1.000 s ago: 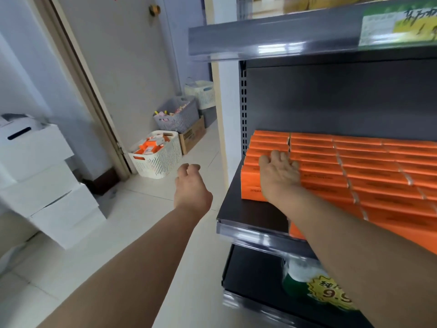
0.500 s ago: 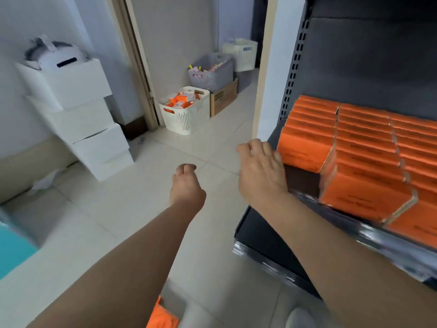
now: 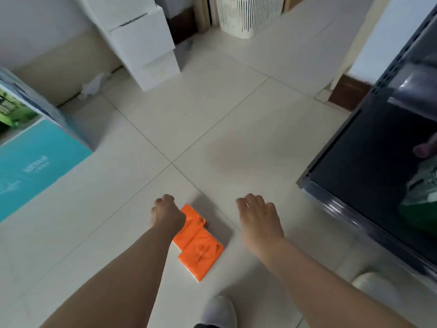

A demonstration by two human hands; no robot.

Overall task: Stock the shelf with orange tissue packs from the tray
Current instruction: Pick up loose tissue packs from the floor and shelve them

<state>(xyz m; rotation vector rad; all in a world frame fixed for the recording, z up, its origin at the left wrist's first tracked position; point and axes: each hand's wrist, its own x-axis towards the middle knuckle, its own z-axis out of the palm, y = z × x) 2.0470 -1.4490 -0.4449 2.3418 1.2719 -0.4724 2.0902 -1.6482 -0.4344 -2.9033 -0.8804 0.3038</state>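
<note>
Forearms (image 3: 132, 268): bare along the whole visible length. Right hand (image 3: 259, 221): thin pale ring (image 3: 247, 204) on one finger. Feet: white shoes (image 3: 218, 311) with rounded toes.

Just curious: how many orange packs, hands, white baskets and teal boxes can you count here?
Orange tissue packs: 2, as far as I can make out; one is partly hidden by the left hand
Hands: 2 (left hand, right hand)
White slatted basket: 1
Teal carton: 1
Total: 6
</note>
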